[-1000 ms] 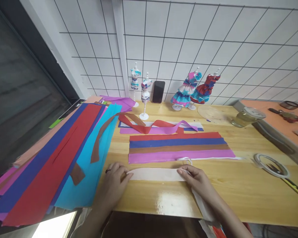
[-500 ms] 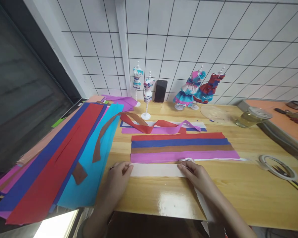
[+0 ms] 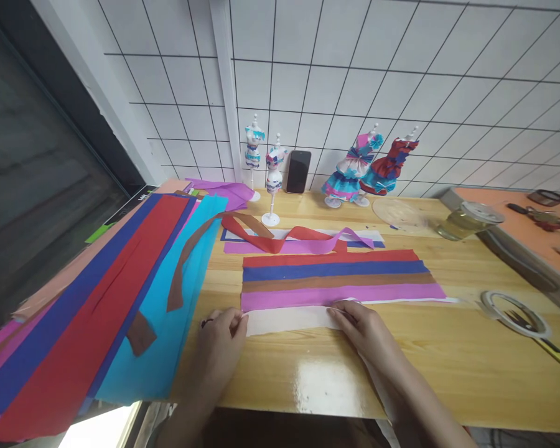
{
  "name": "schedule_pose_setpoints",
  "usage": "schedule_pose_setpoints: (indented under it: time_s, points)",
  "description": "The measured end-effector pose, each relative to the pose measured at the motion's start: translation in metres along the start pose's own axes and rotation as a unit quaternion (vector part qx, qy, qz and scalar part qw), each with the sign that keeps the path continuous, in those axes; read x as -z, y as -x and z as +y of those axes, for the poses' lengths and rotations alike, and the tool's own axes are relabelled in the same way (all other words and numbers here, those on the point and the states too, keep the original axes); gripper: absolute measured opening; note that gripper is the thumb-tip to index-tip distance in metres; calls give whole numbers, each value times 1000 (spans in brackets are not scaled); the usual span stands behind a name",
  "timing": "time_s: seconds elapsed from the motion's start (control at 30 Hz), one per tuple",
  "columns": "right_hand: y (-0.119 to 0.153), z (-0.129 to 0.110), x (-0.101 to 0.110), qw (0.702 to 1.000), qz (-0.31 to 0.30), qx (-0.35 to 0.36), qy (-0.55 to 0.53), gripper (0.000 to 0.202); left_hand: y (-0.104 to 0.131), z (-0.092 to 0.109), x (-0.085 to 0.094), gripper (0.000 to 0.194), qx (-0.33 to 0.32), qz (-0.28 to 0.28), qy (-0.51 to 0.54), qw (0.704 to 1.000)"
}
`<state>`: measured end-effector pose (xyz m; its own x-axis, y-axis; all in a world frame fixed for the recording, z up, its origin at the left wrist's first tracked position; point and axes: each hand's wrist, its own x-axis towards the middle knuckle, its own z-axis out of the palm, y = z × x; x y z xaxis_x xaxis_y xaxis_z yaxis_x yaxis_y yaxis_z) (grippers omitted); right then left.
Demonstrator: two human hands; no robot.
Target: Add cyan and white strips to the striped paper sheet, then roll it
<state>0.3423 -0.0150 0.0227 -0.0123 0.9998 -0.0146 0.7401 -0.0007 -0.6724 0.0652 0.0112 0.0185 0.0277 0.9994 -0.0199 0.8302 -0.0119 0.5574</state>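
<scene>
My left hand [image 3: 223, 345] pinches the left end of a white crepe-paper strip [image 3: 289, 320]. My right hand [image 3: 368, 330] has thumb and fingers closed on the same strip farther right. Beyond that hand, the strip's loose length [image 3: 378, 392] hangs down beside my right forearm, over the table's front edge. The white strip lies along the near edge of a purple strip [image 3: 340, 294], the closest band of a panel that also has brown, blue and red bands [image 3: 331, 257]. A thin white edge [image 3: 406, 301] shows along the purple band's right half.
At left lie long red [image 3: 98, 305] and turquoise [image 3: 168, 298] sheets with brown strips on top. Loose red and purple ribbons [image 3: 303, 235] lie behind the panel. Small dress forms [image 3: 271, 177], a phone [image 3: 298, 172], a glass jar [image 3: 469, 221] and a tape roll [image 3: 516, 314] stand or lie around.
The right part of the white strip has come up slightly toward the purple band, so the strip now slants a little. Both hands keep their pinch. The whole view has shifted slightly.
</scene>
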Motion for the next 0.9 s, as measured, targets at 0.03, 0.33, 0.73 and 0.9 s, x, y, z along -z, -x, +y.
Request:
schedule_pose_setpoints:
  time_s: [0.03, 0.33, 0.73, 0.9]
  points:
    - [-1, 0, 1, 1000, 0, -1, 0, 30, -1, 0, 0, 20, 2, 0, -3, 1000]
    - [-5, 6, 2, 999, -12, -24, -18, 33, -5, -3, -1, 20, 8, -13, -22, 1000]
    - [-7, 10, -1, 997, -7, -49, -59, 34, -8, 4, 8, 22, 38, -55, -11, 998]
    - [-9, 10, -3, 995, -4, -60, -76, 33, -9, 5, 11, 23, 46, -62, 3, 997]
